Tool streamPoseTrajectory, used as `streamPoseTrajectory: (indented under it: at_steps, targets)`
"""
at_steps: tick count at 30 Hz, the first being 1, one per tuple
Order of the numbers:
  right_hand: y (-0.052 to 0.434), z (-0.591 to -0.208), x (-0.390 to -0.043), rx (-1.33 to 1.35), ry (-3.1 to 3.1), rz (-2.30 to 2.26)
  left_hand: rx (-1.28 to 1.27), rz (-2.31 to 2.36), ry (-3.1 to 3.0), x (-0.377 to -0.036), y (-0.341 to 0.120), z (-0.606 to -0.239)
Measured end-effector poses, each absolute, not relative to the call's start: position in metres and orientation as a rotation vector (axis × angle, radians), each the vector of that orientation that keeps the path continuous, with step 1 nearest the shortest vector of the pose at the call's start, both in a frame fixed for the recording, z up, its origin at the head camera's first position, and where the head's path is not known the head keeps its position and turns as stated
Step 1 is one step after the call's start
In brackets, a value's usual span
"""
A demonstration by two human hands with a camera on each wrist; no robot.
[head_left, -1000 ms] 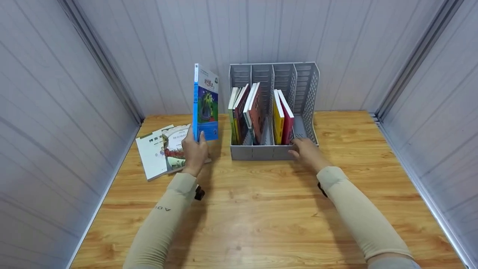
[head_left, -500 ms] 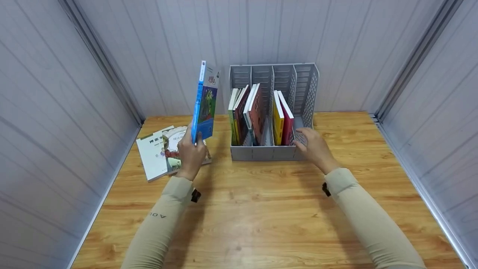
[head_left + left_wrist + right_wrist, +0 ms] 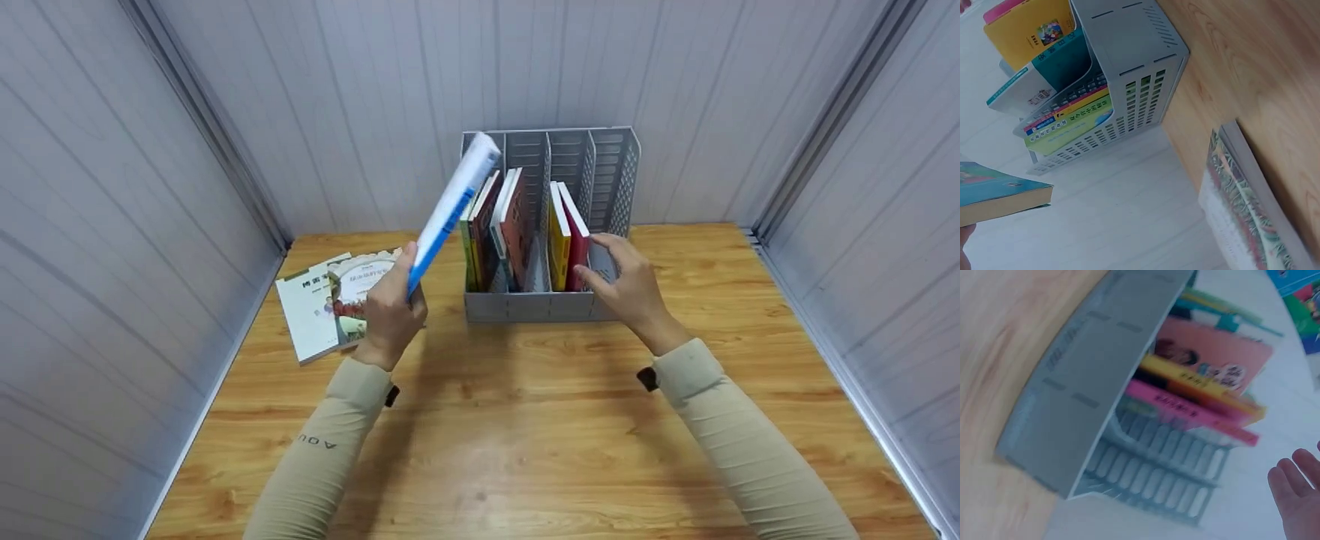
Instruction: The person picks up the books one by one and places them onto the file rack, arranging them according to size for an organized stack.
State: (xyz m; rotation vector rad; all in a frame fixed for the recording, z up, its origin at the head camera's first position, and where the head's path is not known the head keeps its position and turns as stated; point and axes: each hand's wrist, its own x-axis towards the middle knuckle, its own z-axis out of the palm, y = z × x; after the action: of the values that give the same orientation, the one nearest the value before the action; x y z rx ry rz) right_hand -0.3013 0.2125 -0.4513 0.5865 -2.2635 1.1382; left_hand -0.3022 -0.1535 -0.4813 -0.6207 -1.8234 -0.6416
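My left hand (image 3: 394,315) grips a blue-and-white book (image 3: 451,214) by its lower end. The book is raised and tilted to the right, its top in front of the left part of a grey file rack (image 3: 529,307). In the left wrist view, only a corner of this book (image 3: 1005,194) shows. My right hand (image 3: 634,289) is at the rack's right side, close to a magenta book (image 3: 579,251). In the right wrist view, its fingers (image 3: 1297,475) are extended and apart from that book. A yellow book (image 3: 559,247) stands beside the magenta one.
Several more books stand in the rack's two left compartments, among them a salmon-coloured book (image 3: 515,232). On the table's left lie a white book (image 3: 307,322) and a book with a flowery cover (image 3: 360,277), partly overlapping. Grey panel walls (image 3: 375,90) enclose the wooden table (image 3: 495,435).
The book in my left hand has tipped from nearly upright to leaning right, towards the rack. My right hand has risen slightly from the rack's front edge, its fingers now more spread.
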Motion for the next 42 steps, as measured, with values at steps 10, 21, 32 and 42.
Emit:
streamPoseTrajectory:
  at_steps: [10,21,32,42]
  targets:
    - [0.185,-0.43,-0.275,0.563,-2.266,1.668,-0.848,-0.395,-1.76,-0.295,-0.137,-0.471]
    - [0.176,-0.43,-0.257,0.621,-2.112,2.163,-0.982,-0.201,-1.617,-0.294,-0.116,-0.473]
    - [0.169,-0.438,-0.247,0.614,-1.617,2.552,-1.074,-0.026,-1.571,-0.291,-0.107,-0.477]
    - [0.166,-0.436,-0.239,0.385,-1.507,2.637,-1.102,0.042,-1.583,-0.292,-0.106,-0.477]
